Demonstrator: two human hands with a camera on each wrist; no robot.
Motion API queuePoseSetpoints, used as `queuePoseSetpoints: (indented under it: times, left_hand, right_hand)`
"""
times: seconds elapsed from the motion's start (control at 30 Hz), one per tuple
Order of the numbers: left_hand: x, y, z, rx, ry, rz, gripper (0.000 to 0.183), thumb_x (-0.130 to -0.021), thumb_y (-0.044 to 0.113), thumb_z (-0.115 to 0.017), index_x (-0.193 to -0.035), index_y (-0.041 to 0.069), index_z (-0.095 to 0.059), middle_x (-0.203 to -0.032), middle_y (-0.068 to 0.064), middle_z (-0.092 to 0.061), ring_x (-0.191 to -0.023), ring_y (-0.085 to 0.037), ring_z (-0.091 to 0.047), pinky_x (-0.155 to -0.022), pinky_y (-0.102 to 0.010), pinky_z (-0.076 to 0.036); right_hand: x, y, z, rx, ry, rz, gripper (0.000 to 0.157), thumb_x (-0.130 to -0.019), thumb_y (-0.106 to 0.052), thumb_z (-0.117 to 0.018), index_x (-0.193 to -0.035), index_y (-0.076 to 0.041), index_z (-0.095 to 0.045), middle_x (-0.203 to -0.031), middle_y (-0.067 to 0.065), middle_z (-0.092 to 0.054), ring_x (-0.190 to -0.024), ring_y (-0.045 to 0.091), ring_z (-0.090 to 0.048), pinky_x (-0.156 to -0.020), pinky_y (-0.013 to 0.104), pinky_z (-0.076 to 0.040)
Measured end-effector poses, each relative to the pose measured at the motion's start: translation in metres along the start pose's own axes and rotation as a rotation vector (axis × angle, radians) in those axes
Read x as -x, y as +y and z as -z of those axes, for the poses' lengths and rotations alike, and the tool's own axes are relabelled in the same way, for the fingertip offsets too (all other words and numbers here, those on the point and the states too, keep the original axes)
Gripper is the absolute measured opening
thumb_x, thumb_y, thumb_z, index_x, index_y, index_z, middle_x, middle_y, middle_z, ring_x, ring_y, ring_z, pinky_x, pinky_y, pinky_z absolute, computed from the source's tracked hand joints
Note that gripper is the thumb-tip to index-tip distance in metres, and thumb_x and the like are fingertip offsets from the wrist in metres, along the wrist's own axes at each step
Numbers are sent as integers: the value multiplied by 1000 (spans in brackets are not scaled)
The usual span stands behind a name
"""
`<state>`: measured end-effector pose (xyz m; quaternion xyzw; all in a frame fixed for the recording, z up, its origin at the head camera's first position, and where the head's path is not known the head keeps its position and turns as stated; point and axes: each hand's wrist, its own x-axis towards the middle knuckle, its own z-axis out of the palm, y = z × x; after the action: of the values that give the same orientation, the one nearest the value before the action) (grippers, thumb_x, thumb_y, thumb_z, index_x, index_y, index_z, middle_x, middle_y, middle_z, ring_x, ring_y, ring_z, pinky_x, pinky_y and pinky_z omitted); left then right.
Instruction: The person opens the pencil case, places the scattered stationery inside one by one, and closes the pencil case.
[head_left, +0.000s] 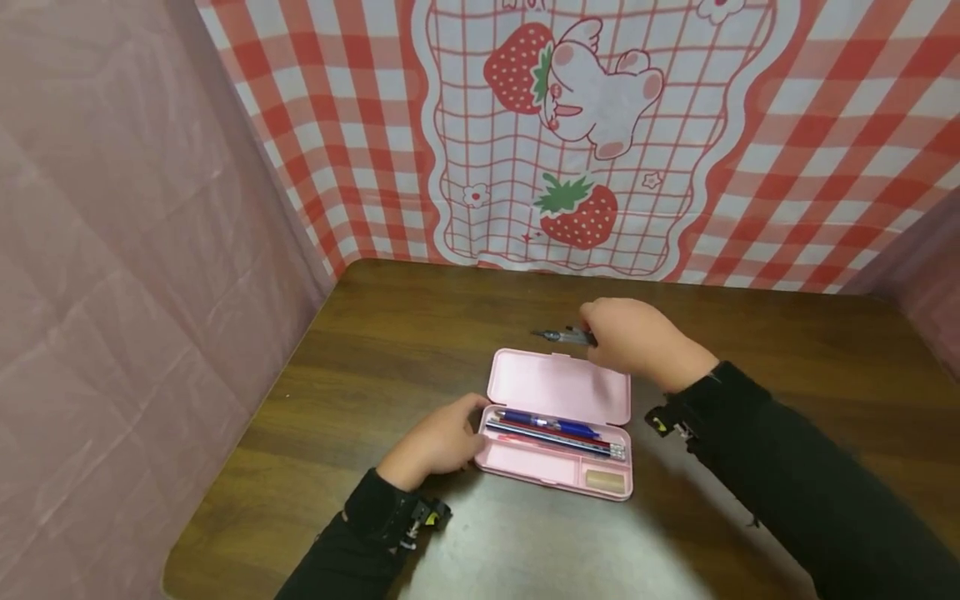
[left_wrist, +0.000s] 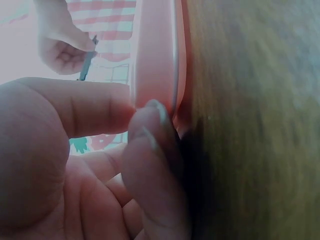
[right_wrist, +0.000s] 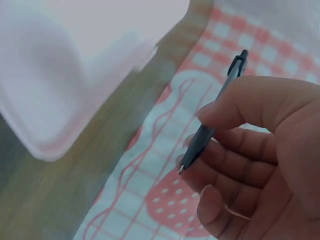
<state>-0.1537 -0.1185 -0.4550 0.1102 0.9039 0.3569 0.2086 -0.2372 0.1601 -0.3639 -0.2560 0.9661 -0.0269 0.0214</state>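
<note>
A pink pencil case [head_left: 528,462] lies on the table, its lid [head_left: 551,385] folded back. Inside are a blue pen [head_left: 581,428], several pencils [head_left: 551,439] and a tan eraser-like block [head_left: 604,481] in a small compartment. The left hand [head_left: 442,437] grips the case's left end; in the left wrist view, its thumb and fingers pinch the pink edge [left_wrist: 156,55]. Above the lid, the right hand [head_left: 633,342] holds a dark grey click pen [right_wrist: 200,140] between thumb and fingers. The right wrist view shows the pen slanted, its clip up and metal tip down.
The brown wooden table [head_left: 390,333] extends around the case. At its back hangs a red-and-white checked cloth [head_left: 360,125] with strawberry prints. A pale pink curtain [head_left: 135,250] hangs along the left side.
</note>
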Motion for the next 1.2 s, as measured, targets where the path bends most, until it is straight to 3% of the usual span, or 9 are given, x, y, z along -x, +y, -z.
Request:
queuePoseSetpoints:
  times: [0.4,0.7,1.07,1.2]
  left_hand:
    - [-3,-3,-2,-34,28,-29,47,-90,18,-59,-135,14,-50,-70,-1,-61,-55,-17,-59,-52,-34,-48]
    - [-3,0,-4,-21,25,-16,48,-89,21,-62,-135,15,-50,-69,-1,-61,-53,-18,-60,-51,-36,-48]
    - [-2,0,-4,-18,21,3,48,-89,22,-62,-135,17,-50,-67,-1,-61,-52,-18,-60,-49,-35,-46]
    - [-2,0,-4,-12,23,-5,49,-89,21,-63,-136,16,-50,-68,-1,-61,-52,-18,-59,-49,-35,-46]
  right_hand:
    - [38,-45,-3,59,-22,68,32,-77,-24,-79,-99,-6,-64,-83,2,-61,-73,17,-57,-73,41,-54]
    - [66,-76,-11,30,-59,60,20,-76,-17,-74,-86,-9,-59,-74,0,-56,-66,14,-53,-65,38,-51]
    - [77,-98,-34,0,-170,50,16,-80,-15,-72,-92,-6,-66,-76,2,-61,-66,16,-53,-67,39,-52]
    - [78,-102,-40,4,-174,52,12,-80,-14,-73,-86,-8,-63,-75,2,-61,-67,16,-55,-66,40,-52]
